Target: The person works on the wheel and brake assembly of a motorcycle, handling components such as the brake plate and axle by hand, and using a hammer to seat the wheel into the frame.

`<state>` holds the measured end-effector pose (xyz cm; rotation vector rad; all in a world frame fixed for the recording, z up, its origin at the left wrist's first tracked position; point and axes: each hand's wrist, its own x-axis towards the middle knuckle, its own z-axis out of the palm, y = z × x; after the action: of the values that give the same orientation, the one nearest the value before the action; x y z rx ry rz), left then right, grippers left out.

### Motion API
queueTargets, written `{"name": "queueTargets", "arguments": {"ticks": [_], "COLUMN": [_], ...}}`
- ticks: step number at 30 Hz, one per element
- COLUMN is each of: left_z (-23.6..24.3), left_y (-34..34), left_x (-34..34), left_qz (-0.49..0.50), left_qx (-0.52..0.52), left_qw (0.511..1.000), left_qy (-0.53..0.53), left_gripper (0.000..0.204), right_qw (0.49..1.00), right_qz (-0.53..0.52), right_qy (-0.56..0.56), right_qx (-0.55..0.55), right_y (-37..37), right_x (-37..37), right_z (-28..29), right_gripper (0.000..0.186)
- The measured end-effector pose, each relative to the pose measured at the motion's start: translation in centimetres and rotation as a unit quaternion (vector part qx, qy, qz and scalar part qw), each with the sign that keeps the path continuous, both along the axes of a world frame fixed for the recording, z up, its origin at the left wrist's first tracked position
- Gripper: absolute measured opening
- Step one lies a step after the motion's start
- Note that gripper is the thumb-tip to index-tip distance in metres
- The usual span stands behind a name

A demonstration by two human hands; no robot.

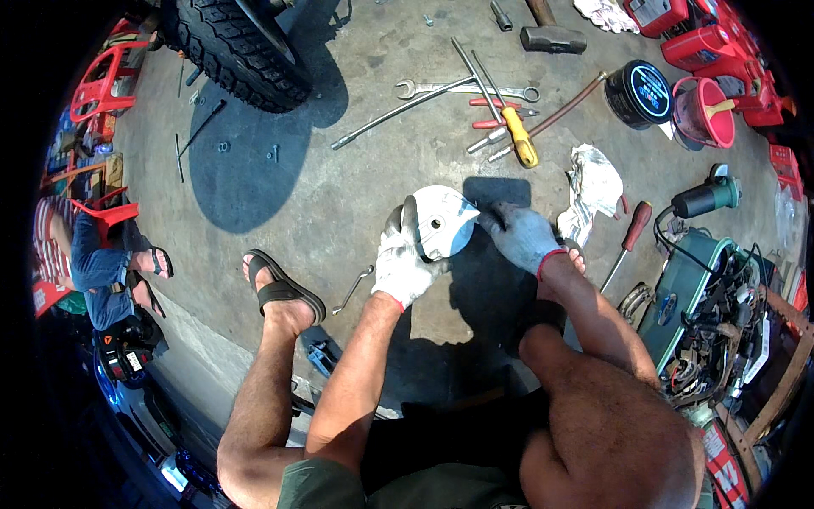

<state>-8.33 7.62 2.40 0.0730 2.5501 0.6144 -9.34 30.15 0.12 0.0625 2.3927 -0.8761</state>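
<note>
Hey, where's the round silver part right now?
In the head view, the round silver part is near the centre, in the left hand, its pointed edge close to the right hand.

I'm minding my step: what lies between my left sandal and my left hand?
In the head view, a small metal tool with bent ends lies on the concrete floor between the left sandal and the gloved left hand.

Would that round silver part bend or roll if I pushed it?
Probably stiff: the round silver part looks like metal in the left hand. It might roll on its curved edge, but the pointed corner would likely stop it.
</note>
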Motion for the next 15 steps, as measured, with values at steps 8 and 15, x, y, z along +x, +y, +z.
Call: {"name": "queueTargets", "arguments": {"ticks": [8, 15], "left_z": [-1.0, -1.3], "left_y": [0.6, 0.8], "left_x": [0.7, 1.7], "left_qz": [0.053, 0.042], "left_qx": [0.014, 0.029], "left_qw": [0.998, 0.991], "left_qy": [0.037, 0.127], "left_gripper": [0.114, 0.115], "right_qw": [0.994, 0.984], "right_qz": [-0.059, -0.122], "right_qy": [0.081, 0.12], "right_qx": [-0.049, -0.055], "right_y": [-1.1, -1.6], "right_x": [1.9, 3.0], "right_z": [-2.5, -2.5], "right_gripper": [0.041, 0.038]}}
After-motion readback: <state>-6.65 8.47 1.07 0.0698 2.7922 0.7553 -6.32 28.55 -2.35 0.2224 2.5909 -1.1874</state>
